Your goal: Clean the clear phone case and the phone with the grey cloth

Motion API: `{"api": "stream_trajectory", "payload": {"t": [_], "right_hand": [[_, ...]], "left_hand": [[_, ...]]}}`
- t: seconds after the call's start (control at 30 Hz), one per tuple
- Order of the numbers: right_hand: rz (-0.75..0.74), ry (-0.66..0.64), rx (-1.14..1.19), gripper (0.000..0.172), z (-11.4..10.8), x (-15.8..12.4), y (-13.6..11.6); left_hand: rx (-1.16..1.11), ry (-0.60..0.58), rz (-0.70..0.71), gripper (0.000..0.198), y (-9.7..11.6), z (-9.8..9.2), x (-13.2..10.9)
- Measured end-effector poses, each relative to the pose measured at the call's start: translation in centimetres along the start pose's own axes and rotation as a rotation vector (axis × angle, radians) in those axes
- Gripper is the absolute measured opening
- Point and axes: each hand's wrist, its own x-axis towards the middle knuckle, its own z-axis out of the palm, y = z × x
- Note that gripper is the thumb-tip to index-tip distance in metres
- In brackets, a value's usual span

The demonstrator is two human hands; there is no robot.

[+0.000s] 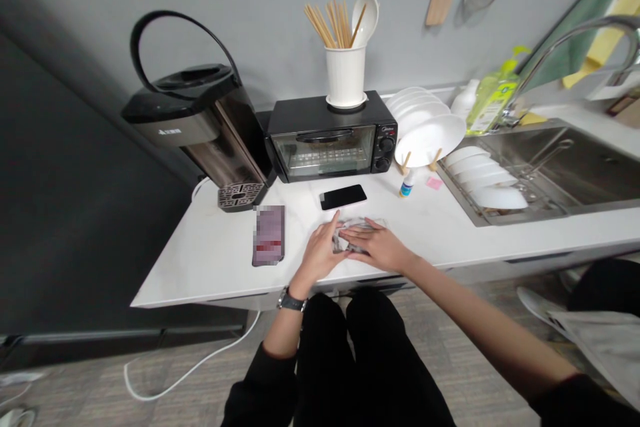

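Note:
A crumpled, see-through plastic bag (371,221) lies on the white countertop near its front edge, partly covered by both hands. My left hand (320,250) rests against the bag's left side, thumb spread from the other fingers, and a watch is on that wrist. From the right, my right hand (377,245) lies over the bag with its fingers stretched out flat. The fingertips of the two hands come close together on top of it. Just behind the bag is a black-screened phone (343,197). A second phone (269,235), its screen blurred out, lies left of my left hand.
Behind stand a drink dispenser (200,113) and a toaster oven (333,137) bearing a chopstick holder (346,73). Racked plates (430,137), a small bottle (407,184) and a sink (590,167) are to the right. Another person's shoe (537,303) shows at lower right.

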Motion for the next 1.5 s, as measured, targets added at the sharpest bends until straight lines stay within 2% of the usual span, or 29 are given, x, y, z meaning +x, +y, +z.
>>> {"api": "stream_trajectory", "payload": {"t": [0.17, 0.27, 0.37, 0.47, 0.57, 0.63, 0.73, 0.83, 0.97, 1.07, 1.17, 1.3, 1.4, 1.5], "right_hand": [[0.115, 0.012, -0.081, 0.049, -2.9, -5.0, 2.1], [0.103, 0.004, -0.056, 0.043, -4.1, -6.9, 2.3], [0.057, -0.026, 0.052, 0.042, -3.7, -6.0, 1.4], [-0.018, -0.061, 0.14, 0.047, -2.0, -2.9, 0.0], [-0.065, -0.081, 0.11, 0.053, -0.5, 0.0, -0.4], [-0.065, -0.073, 0.064, 0.054, -0.2, 0.7, 0.2], [-0.053, -0.052, 0.011, 0.058, -1.0, -0.8, 1.8], [0.009, -0.032, -0.029, 0.055, -2.8, -4.1, 3.2], [0.076, -0.056, 0.021, 0.047, -4.1, -6.9, 2.7], [0.09, -0.078, 0.135, 0.048, -3.0, -5.4, 0.8], [0.05, -0.072, 0.196, 0.051, -1.1, -1.9, -0.8], [0.003, -0.05, 0.12, 0.045, 0.4, 1.3, -0.8], [-0.011, -0.019, 0.042, 0.05, 0.2, 0.5, 0.6], [0.054, 0.011, -0.023, 0.052, -1.0, -2.5, 2.2]], "left_hand": [[-0.005, -0.004, -0.008, 0.114, 0.2, 0.2, 0.1], [-0.006, 0.003, -0.014, 0.113, 0.2, 0.3, 0.1], [-0.021, 0.015, -0.011, 0.115, 0.2, 0.3, 0.2], [-0.028, 0.015, -0.002, 0.117, 0.2, 0.3, 0.2], [-0.014, 0.008, -0.003, 0.115, 0.0, 0.3, 0.1], [0.001, 0.011, -0.012, 0.113, -0.1, 0.3, 0.1], [0.009, 0.013, -0.008, 0.113, 0.0, 0.3, 0.0], [0.011, 0.008, 0.003, 0.114, 0.2, 0.3, 0.0], [0.014, 0.01, -0.009, 0.114, 0.3, 0.3, 0.1], [-0.008, 0.022, -0.011, 0.115, 0.2, 0.3, 0.2], [-0.026, 0.025, -0.008, 0.114, 0.0, 0.3, 0.2], [-0.01, 0.019, -0.016, 0.106, -0.3, 0.2, 0.1], [0.005, 0.018, -0.019, 0.105, -0.3, 0.2, -0.1], [0.009, 0.028, -0.016, 0.107, -0.1, 0.2, -0.1]]}}
